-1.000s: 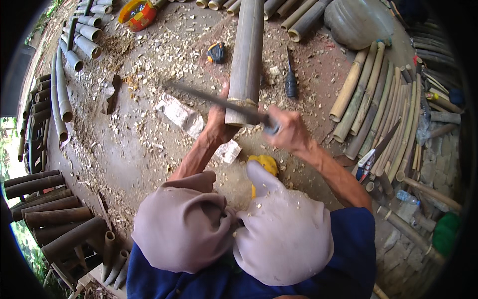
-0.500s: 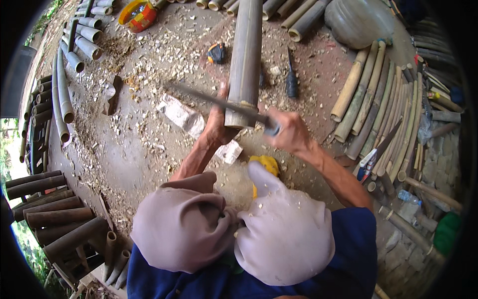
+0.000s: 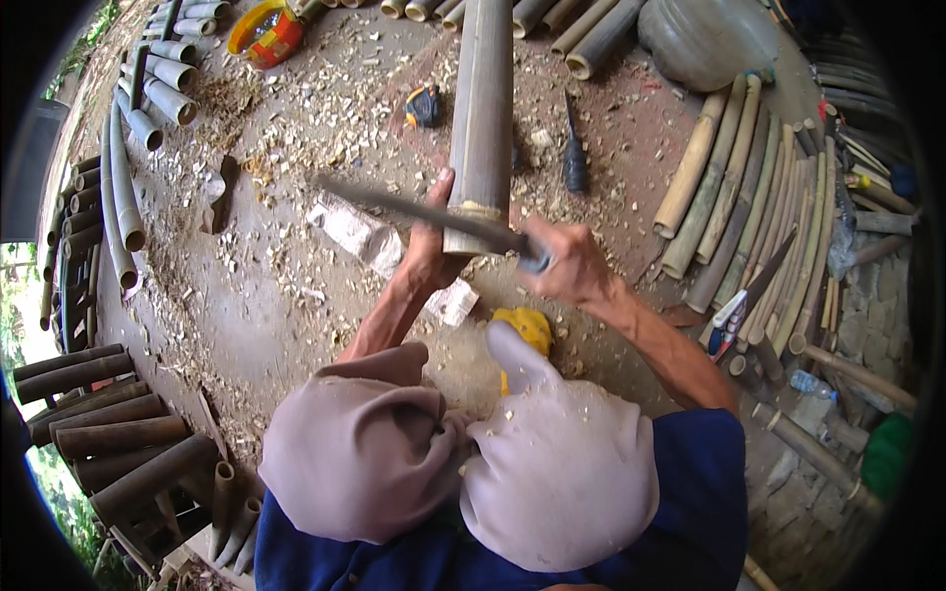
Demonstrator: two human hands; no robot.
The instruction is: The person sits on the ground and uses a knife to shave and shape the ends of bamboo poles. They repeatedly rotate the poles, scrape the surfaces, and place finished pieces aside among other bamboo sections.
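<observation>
A thick grey bamboo pole (image 3: 481,128) runs from the top edge toward me, its near cut end just in front of my hands. My left hand (image 3: 430,251) is closed round the pole's left side near that end, its thumb raised along the side and its other fingers partly hidden beneath. In my right hand (image 3: 574,261) is the handle of a long dark blade-like tool (image 3: 394,204). The tool crosses the bamboo just above a pale, bared ring by the cut end, its tip out to the left. Motion blur leaves unclear whether it is a knife or a file.
Wood chips litter the ground. A tape measure (image 3: 423,106), a black-handled spiked tool (image 3: 574,153), a pale crumpled piece (image 3: 355,234) and a yellow object (image 3: 527,328) lie around the pole. Bamboo poles (image 3: 724,182) and a saw (image 3: 754,288) are at right; bamboo lengths (image 3: 123,438) stack at left.
The tool's tip has shifted a little left and down across the bamboo. Both hands keep their grips in nearly the same place.
</observation>
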